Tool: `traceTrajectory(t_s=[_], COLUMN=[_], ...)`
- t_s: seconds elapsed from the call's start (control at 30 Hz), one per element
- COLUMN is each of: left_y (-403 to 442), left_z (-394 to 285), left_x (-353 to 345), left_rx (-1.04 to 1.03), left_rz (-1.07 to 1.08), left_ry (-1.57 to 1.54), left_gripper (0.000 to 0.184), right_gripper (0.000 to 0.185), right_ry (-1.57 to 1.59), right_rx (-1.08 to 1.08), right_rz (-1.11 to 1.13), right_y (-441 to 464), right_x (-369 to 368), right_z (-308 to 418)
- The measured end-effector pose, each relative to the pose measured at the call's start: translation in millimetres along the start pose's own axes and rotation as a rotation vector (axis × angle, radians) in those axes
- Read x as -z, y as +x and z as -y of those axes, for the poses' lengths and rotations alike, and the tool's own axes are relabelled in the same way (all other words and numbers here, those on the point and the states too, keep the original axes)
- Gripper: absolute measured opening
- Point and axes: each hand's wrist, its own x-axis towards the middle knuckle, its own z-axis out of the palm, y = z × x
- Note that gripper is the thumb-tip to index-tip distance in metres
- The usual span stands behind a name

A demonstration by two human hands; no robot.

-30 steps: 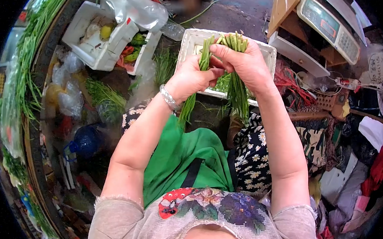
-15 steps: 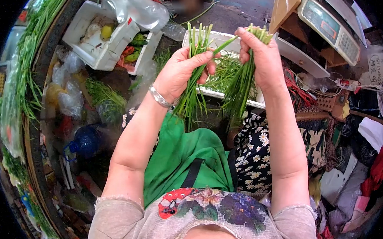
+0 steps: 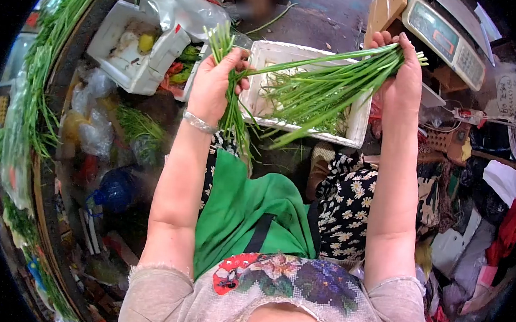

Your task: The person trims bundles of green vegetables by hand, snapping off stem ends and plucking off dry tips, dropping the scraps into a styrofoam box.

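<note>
Left hand (image 3: 218,82): fingers and thumb curled firmly round the small bunch, just left of the foam box.
Small bunch (image 3: 235,115): green stems standing nearly upright in the left hand, pale cut ends poking out above the thumb, thin green tips hanging down near the lap.
Bracelet (image 3: 200,121): silver-coloured, round the left wrist.
Right hand (image 3: 402,72): closed round the large bunch near its pale ends, raised beyond the right end of the foam box, well apart from the left hand.
Large bunch (image 3: 339,83): held in the air, slanting down to the left and fanned out over the foam box; its short pale ends jut out to the right past the hand.
Stretch between the hands: at least 1 long stem (image 3: 302,64) runs across from the large bunch to the fingers of the left hand.
Foam box (image 3: 359,123): white, in front of the knees, with loose greens inside, partly hidden by the large bunch.
Lap: a green apron (image 3: 256,190) over dark trousers (image 3: 349,219) printed with white daisies; 1 shoe (image 3: 319,173) shows below the foam box.
Left side: a white tub (image 3: 156,60) with a yellow item (image 3: 146,43) inside, red and green vegetables (image 3: 178,70) beside it, a blue jug (image 3: 116,189) nearer the body.
Upper right: a scale (image 3: 434,33) with a keypad, tilted in view, beside a wooden board (image 3: 388,9).
</note>
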Motion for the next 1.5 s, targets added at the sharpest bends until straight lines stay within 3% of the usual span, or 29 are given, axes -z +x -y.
traceTrajectory(t_s=[0.07, 0.13, 0.17, 0.2, 0.27, 0.3, 0.4, 0.6, 0.77, 1.07, 1.13, 1.2, 1.5], left_y=[4.0, 5.7, 5.5, 4.9, 4.7, 2.3, -3.0, -12.6, -14.9, -23.3, -22.8, -21.0, -16.0], left_z=[-1.2, -2.6, -2.2, -1.7, -2.4, -1.7, 8.3, 14.6, 20.9, 17.4, 21.8, 22.2, 15.4], left_x=[4.8, 7.6, 8.6, 8.8, 6.7, 1.2, -12.8, -32.5, -44.3, -59.4, -58.7, -57.4, -39.5], left_rx=[-0.029, -0.022, -0.013, -0.010, -0.019, -0.023, -0.001, 0.071, 0.098, 0.071, 0.096, 0.101, 0.089], left_rz=[-0.038, -0.068, -0.097, -0.100, -0.039, -0.009, 0.185, 0.326, 0.408, 0.353, 0.360, 0.381, 0.327], left_ry=[-0.020, -0.023, -0.026, -0.027, -0.007, 0.040, 0.018, 0.018, 0.067, 0.059, 0.097, 0.107, 0.189], left_gripper=[0.024, 0.024, 0.024, 0.024, 0.024, 0.023, 0.024, 0.021, 0.016, 0.012, 0.013, 0.014, 0.018], right_gripper=[0.021, 0.017, 0.017, 0.017, 0.018, 0.021, 0.019, 0.025, 0.019, 0.014, 0.013, 0.013, 0.017], right_ry=[0.097, 0.402, 0.369, 0.343, -0.043, -0.329, -0.566, -0.619, -0.629, -0.740, -0.665, -0.712, -0.352], right_rx=[-0.025, -0.176, -0.147, -0.137, -0.071, 0.060, 0.059, -0.157, -0.131, -0.051, -0.155, -0.144, 0.040], right_rz=[0.034, 0.462, 0.346, 0.384, 0.304, 0.206, 0.324, 0.410, 0.442, 0.456, 0.492, 0.478, 0.230], right_y=[10.1, 12.8, 12.4, 10.7, 5.9, -6.6, -21.7, -44.9, -50.5, -56.5, -56.3, -56.8, -26.5], right_x=[12.4, 16.7, 19.5, 17.5, 12.0, -2.3, -18.3, -34.0, -36.4, -39.2, -38.5, -39.0, -19.8], right_z=[2.7, 10.4, 12.8, 13.2, 9.9, 2.2, -24.9, -55.6, -55.4, -53.9, -54.2, -52.9, -35.8])
